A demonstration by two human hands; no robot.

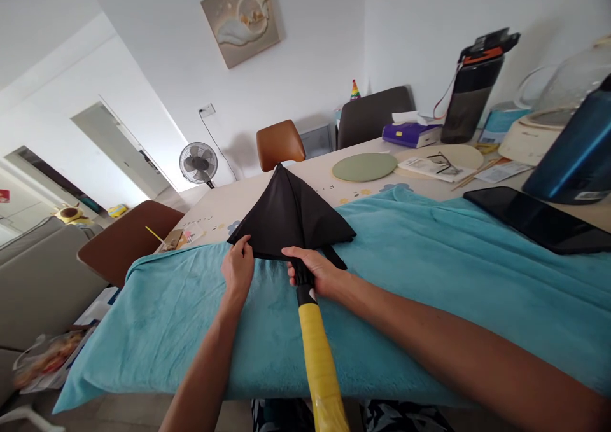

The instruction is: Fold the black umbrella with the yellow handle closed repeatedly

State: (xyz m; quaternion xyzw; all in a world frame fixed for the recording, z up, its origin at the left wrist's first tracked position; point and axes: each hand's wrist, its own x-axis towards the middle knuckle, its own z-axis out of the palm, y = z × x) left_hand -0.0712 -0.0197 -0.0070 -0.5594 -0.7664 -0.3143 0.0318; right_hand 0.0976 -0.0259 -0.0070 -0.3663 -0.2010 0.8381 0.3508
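Note:
A black umbrella (281, 219) with a yellow-wrapped handle (321, 355) points away from me, its tip toward the far side of the table and its canopy folded in loose, flat panels. My right hand (315, 271) is closed around the shaft where the canopy meets the handle, thumb lying on the fabric. At the left corner of the canopy, my left hand (239, 263) pinches the fabric edge. A black strap (335, 257) sticks out on the right, under the canopy. Beneath the umbrella lies a turquoise blanket (410, 305) spread across the table.
On the right are a black tablet (534, 219), a blue bottle (580, 152), a dark drinking bottle (472, 88), glasses (443, 163) and a purple tissue pack (410, 134). A green placemat (364, 167) lies beyond the blanket. Brown chairs (128, 238) and a fan (198, 163) stand around.

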